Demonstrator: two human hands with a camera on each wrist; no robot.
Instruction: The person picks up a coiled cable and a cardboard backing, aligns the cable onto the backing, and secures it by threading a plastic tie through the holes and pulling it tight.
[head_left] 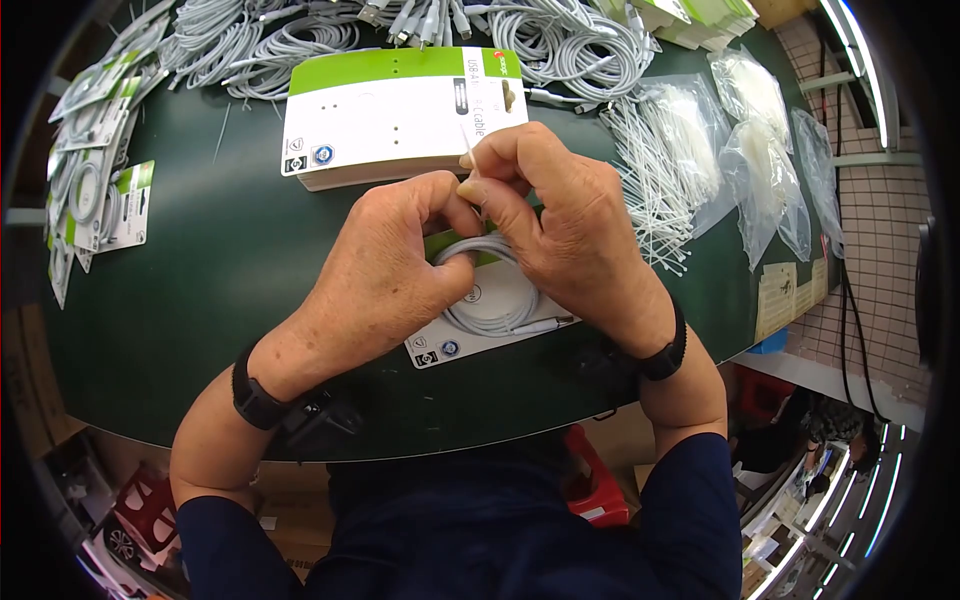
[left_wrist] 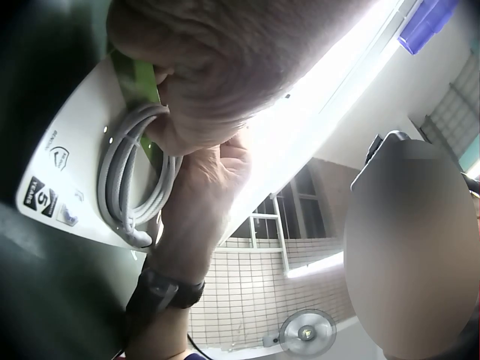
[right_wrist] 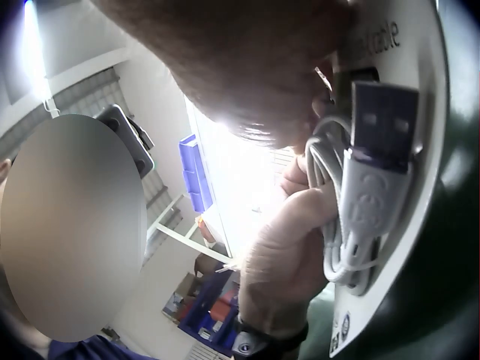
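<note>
A white coiled USB cable (head_left: 482,324) lies against a white-and-green packaging card (head_left: 428,346). My left hand (head_left: 385,245) holds the coil at its upper left, its thumb reaching inside the loop and its index finger bent toward the right fingertips. Between thumb and index finger my right hand (head_left: 560,205) pinches a thin white cable tie (head_left: 468,142) just above the coil. The tie's lower part is hidden by the fingers. Close up in the right wrist view is the cable's USB plug (right_wrist: 382,142), standing over the card.
Behind the hands sits a stack of packaging cards (head_left: 375,125). Loose white cable ties (head_left: 650,190) and plastic bags (head_left: 765,180) lie at right. Bundled cables (head_left: 570,45) line the back, with packed cable cards (head_left: 95,190) piled at the left of the green table (head_left: 200,340).
</note>
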